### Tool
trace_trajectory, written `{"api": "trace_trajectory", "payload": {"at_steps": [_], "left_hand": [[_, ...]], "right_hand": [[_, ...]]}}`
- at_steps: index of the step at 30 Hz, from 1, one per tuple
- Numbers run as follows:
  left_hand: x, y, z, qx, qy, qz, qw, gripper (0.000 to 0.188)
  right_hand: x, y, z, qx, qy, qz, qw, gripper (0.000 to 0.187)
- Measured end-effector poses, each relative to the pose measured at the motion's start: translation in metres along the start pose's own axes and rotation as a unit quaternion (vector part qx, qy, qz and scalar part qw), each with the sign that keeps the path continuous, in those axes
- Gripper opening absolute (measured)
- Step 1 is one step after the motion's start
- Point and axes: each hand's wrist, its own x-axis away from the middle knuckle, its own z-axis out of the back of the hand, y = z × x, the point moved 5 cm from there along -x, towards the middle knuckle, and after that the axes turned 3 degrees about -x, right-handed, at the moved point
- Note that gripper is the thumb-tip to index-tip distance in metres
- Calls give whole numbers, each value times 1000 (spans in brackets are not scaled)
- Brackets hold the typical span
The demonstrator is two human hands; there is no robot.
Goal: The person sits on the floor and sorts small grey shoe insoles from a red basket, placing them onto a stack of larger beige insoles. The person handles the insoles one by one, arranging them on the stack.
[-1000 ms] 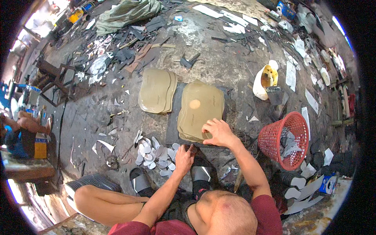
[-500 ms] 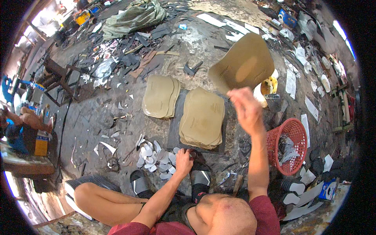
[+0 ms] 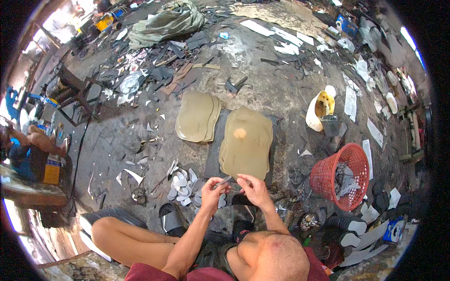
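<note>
A maroon shirt [image 3: 206, 274] and dark shorts [image 3: 211, 260] show at the bottom centre. Above them, dark socks [image 3: 177, 232] meet grey-banded black slides [image 3: 170, 218].

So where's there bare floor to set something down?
Mainly the floor between the right stack and the white container. A second patch, lightly littered, lies between the left stack and the dark frame. It's crowded around the pale cutouts, dark scraps and red basket.

Workshop | stacked tan sheets [image 3: 247, 150] | strewn offcuts [image 3: 257, 27] | red scrap basket [image 3: 322, 177]
</note>
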Motion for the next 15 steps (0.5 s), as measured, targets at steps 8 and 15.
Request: {"api": "trace_trajectory", "payload": {"at_steps": [8,15], "left_hand": [[23,36,-7,-194,-170,-56,965,19],[-3,63,30,-69,4,-53,996,20]], "right_hand": [[-9,4,-25,-113,24,64,991,29],[7,-29,-19,334,165,304,877,40]]}}
